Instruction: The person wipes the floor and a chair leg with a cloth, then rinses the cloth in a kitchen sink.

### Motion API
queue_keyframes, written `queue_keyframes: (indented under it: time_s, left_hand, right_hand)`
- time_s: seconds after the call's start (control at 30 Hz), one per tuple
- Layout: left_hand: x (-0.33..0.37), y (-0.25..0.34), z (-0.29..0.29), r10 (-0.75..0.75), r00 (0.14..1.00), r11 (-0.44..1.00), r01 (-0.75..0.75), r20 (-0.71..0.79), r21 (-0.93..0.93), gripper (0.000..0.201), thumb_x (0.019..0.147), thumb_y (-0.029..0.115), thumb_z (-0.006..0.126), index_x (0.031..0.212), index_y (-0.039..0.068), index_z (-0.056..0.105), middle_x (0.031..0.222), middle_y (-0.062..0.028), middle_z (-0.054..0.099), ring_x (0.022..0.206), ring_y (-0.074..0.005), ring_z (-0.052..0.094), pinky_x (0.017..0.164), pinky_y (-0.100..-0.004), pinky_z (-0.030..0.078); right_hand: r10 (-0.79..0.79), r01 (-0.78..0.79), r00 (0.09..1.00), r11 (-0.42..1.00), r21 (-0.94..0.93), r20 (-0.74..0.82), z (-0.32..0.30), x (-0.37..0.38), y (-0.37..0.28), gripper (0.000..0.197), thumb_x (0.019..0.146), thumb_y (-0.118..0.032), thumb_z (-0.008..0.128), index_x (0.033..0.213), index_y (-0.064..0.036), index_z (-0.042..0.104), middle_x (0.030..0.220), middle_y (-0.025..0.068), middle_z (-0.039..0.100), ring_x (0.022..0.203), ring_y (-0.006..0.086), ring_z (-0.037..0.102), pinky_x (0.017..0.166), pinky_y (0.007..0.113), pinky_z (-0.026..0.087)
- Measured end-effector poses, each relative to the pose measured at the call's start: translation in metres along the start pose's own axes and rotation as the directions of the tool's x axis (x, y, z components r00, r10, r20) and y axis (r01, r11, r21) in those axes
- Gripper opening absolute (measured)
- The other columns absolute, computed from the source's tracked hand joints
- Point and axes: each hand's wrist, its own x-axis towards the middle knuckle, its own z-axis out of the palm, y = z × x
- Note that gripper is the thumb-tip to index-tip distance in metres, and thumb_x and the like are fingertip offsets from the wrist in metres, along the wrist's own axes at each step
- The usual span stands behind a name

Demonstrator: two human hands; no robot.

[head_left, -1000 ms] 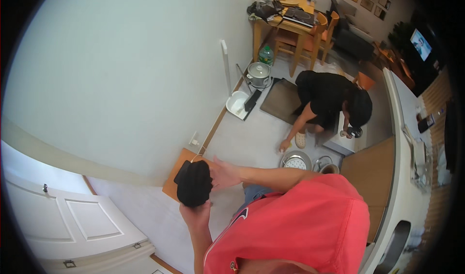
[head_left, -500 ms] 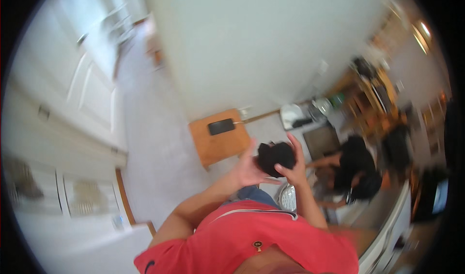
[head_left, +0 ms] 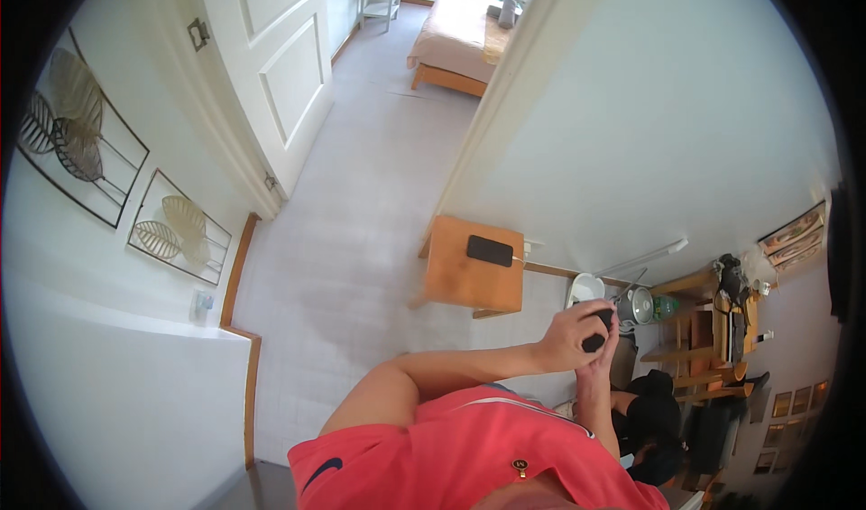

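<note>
A small black bundle (head_left: 596,328), soft like folded cloth, is squeezed between my two hands in front of my chest, at the right of the view. My left hand (head_left: 565,340) curls round it from the left, fingers bent over its top. From below and the right, my right hand (head_left: 606,355) presses against it, partly hidden behind the left. Most of the bundle is covered by fingers, so its exact kind cannot be made out.
A small wooden stool (head_left: 460,284) with a black phone (head_left: 490,250) on it stands ahead. Another person (head_left: 651,420) in black crouches at lower right. Behind are a pot (head_left: 636,305) and a wooden desk (head_left: 690,284). A white door (head_left: 280,68) opens toward a bed (head_left: 456,36).
The view has turned, and the stool now appears farther right. My hands have closed in round the black bundle, which was loosely held and more exposed before.
</note>
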Motion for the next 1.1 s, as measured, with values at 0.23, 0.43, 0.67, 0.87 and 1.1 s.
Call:
queue_keyframes:
  time_s: [0.23,0.43,0.67,0.87,1.1]
  left_hand:
    - [-0.015,0.01,-0.007,0.278,0.947,0.95,-0.296,0.159,0.099,0.021,0.057,0.006,0.071,0.069,0.006,0.054,0.099,-0.0115,0.06,0.094,-0.0292,0.059,0.079,-0.0367,0.048]
    - [-0.036,-0.035,-0.04,-0.259,0.963,0.955,0.244,-0.075,-0.166,0.009,0.069,0.001,0.062,0.071,0.005,0.054,0.086,-0.0078,0.06,0.08,-0.0198,0.059,0.074,-0.0313,0.045]
    - [-0.064,-0.079,-0.123,-0.765,0.498,0.643,0.608,-0.407,-0.465,0.004,0.07,0.009,0.061,0.071,0.006,0.062,0.077,-0.0054,0.06,0.075,-0.0175,0.057,0.072,-0.0315,0.044]
    - [-0.105,-0.097,-0.248,-0.902,0.361,0.41,0.554,-0.235,-0.724,0.038,0.081,0.024,0.04,0.091,-0.007,0.06,0.09,-0.0194,0.064,0.086,-0.0349,0.064,0.078,-0.0449,0.053]
    - [-0.066,-0.089,-0.22,-0.92,0.349,0.382,0.701,-0.177,-0.603,0.028,0.081,0.021,0.04,0.088,-0.001,0.056,0.086,-0.0146,0.062,0.081,-0.0303,0.062,0.079,-0.0437,0.052]
  right_hand:
    - [0.174,-0.181,0.979,0.982,0.05,0.109,-0.044,0.002,0.009,0.029,0.092,-0.036,0.046,0.104,-0.0116,0.057,0.102,0.0054,0.059,0.095,0.0169,0.059,0.082,0.034,0.049]
    - [0.347,-0.395,0.897,0.907,-0.144,-0.275,-0.004,0.006,0.036,0.033,0.093,-0.035,0.045,0.113,-0.0097,0.053,0.105,0.0052,0.059,0.095,0.0157,0.059,0.08,0.036,0.049]
    - [0.239,-0.42,0.907,0.493,-0.762,-0.346,-0.098,-0.028,0.015,0.052,0.093,-0.044,0.044,0.128,-0.0042,0.043,0.123,0.0112,0.049,0.106,0.0251,0.053,0.087,0.038,0.045]
    - [0.095,-0.405,0.913,0.332,-0.852,-0.397,-0.139,-0.033,-0.008,0.054,0.09,-0.047,0.047,0.12,-0.0025,0.052,0.106,0.0101,0.058,0.086,0.0195,0.057,0.068,0.032,0.049]
    - [-0.058,-0.363,0.923,0.196,-0.911,-0.38,-0.17,-0.072,-0.017,0.053,0.091,-0.047,0.045,0.119,-0.0026,0.052,0.11,0.0155,0.059,0.101,0.0284,0.057,0.086,0.038,0.045]
